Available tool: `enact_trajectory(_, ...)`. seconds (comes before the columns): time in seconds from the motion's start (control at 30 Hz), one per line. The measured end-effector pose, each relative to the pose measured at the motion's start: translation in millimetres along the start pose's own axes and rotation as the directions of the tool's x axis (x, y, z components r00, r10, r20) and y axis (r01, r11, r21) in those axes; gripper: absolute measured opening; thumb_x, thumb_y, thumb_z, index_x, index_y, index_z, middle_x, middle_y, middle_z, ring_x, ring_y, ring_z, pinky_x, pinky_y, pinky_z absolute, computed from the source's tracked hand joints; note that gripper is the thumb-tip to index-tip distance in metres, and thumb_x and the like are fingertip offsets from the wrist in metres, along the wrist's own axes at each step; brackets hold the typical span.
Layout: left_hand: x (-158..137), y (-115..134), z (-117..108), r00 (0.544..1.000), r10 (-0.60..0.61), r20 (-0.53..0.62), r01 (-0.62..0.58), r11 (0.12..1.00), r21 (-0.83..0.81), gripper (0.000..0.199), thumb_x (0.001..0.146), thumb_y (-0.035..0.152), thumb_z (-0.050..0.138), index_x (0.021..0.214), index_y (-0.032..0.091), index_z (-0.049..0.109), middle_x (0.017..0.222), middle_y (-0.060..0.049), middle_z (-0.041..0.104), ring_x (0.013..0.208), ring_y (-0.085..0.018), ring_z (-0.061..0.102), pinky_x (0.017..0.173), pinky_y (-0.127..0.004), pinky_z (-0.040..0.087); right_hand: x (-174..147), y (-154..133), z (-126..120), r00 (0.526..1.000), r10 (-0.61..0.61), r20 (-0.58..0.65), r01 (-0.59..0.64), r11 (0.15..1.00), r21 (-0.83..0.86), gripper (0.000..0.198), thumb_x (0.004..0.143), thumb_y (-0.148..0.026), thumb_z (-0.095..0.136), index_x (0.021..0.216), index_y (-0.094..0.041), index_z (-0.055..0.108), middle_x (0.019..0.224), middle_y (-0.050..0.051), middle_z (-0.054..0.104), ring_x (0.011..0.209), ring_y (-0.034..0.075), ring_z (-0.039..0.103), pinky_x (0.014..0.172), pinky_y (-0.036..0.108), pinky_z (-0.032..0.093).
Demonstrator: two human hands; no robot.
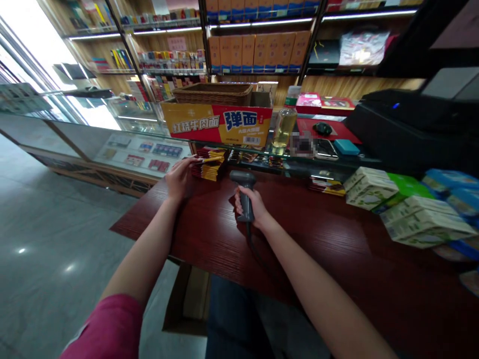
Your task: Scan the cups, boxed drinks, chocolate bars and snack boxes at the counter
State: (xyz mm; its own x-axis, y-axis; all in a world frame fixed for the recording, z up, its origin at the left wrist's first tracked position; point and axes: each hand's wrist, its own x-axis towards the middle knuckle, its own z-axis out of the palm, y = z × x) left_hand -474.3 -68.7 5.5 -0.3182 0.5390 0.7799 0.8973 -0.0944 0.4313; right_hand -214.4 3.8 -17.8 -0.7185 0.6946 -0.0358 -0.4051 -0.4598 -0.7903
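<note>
In my right hand [257, 205] is a dark grey barcode scanner [242, 177], its handle wrapped by my fingers. The scanner head points away from me, toward the back of the counter, and a black cable hangs from its base. My left hand [178, 179] reaches to a stack of red and yellow packets [210, 170] at the counter's back left. Its fingertips pinch the edge of a packet at the top of that stack. Part of the grip is hidden by the hand itself.
Behind the stack stands a noodle carton [217, 124] with a wicker basket [213, 93]. A bottle of yellow liquid [285, 124] is beside it. Right on the wooden counter [307, 234] are more packets [327, 186] and boxed cartons [370, 188]. An open cardboard box [175, 304] sits below.
</note>
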Motion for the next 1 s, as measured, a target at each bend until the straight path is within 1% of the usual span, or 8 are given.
enact_trajectory(0.1,5,-16,-2,0.999,0.028,0.045,-0.026,0.999,-0.032,0.034,0.104,0.034,0.048,0.121,0.024,0.075,0.135,-0.007,0.073,0.129,-0.023,0.066,0.115,-0.041,0.049,14,3,3,1.0,-0.007,-0.031,0.007,1.0,0.023,0.034,0.073,-0.044,0.081,0.087,-0.02,0.061,0.059,-0.005,0.058,0.042,0.009,0.047,0.035,0.02,0.035)
enact_trajectory(0.23,8,-31,2,0.994,-0.022,0.106,0.024,1.0,-0.016,0.036,0.104,0.03,0.045,0.124,0.024,0.074,0.141,-0.006,0.069,0.137,-0.022,0.061,0.119,-0.043,0.046,32,1,1,0.997,0.008,-0.074,0.0,0.994,0.109,0.029,0.077,-0.041,0.077,0.086,-0.019,0.059,0.057,-0.006,0.054,0.041,0.008,0.043,0.035,0.018,0.033)
enact_trajectory(0.4,7,-27,6,0.989,0.0,0.147,-0.001,1.0,0.005,0.039,0.106,0.031,0.043,0.135,0.023,0.069,0.149,-0.008,0.063,0.141,-0.021,0.057,0.12,-0.041,0.045,46,-3,2,0.992,0.042,-0.119,-0.017,0.98,0.2,0.023,0.084,-0.038,0.071,0.085,-0.021,0.056,0.054,-0.007,0.05,0.041,0.008,0.039,0.035,0.018,0.032)
enact_trajectory(0.5,7,-17,5,0.987,0.117,0.111,-0.12,0.993,0.017,0.042,0.107,0.033,0.044,0.145,0.024,0.061,0.155,-0.008,0.058,0.147,-0.021,0.051,0.123,-0.044,0.042,45,-4,1,0.993,0.054,-0.104,-0.03,0.975,0.22,0.023,0.087,-0.039,0.07,0.085,-0.022,0.055,0.055,-0.006,0.05,0.042,0.009,0.04,0.036,0.018,0.034)
enact_trajectory(0.63,4,-14,7,0.943,0.24,0.23,-0.248,0.969,0.006,0.042,0.107,0.034,0.046,0.146,0.028,0.06,0.15,-0.006,0.063,0.144,-0.021,0.053,0.124,-0.048,0.041,41,-3,-1,0.995,0.048,-0.085,-0.025,0.967,0.253,0.02,0.088,-0.037,0.067,0.086,-0.021,0.055,0.056,-0.006,0.051,0.041,0.008,0.04,0.036,0.017,0.032)
enact_trajectory(0.73,2,-20,12,0.928,0.225,0.296,-0.248,0.968,0.045,0.042,0.105,0.034,0.048,0.145,0.029,0.061,0.151,-0.006,0.061,0.147,-0.024,0.051,0.125,-0.052,0.039,39,-3,-2,0.995,0.044,-0.088,-0.017,0.959,0.282,0.017,0.09,-0.035,0.063,0.086,-0.02,0.056,0.055,-0.005,0.05,0.041,0.008,0.04,0.035,0.017,0.031)
enact_trajectory(0.9,0,-27,15,0.927,0.217,0.306,-0.249,0.966,0.069,0.048,0.104,0.035,0.049,0.151,0.028,0.055,0.16,-0.007,0.051,0.155,-0.026,0.04,0.127,-0.054,0.034,32,-3,-5,0.996,0.039,-0.083,-0.012,0.953,0.303,0.019,0.089,-0.037,0.065,0.087,-0.02,0.055,0.056,-0.006,0.051,0.042,0.009,0.041,0.037,0.018,0.033)
enact_trajectory(1.0,-2,-21,12,0.93,0.232,0.286,-0.271,0.957,0.105,0.051,0.103,0.036,0.052,0.153,0.028,0.052,0.164,-0.008,0.045,0.158,-0.027,0.034,0.127,-0.055,0.033,20,-6,-12,0.996,0.013,-0.087,0.013,0.958,0.288,0.019,0.088,-0.037,0.065,0.087,-0.02,0.056,0.056,-0.005,0.053,0.042,0.008,0.041,0.037,0.017,0.033)
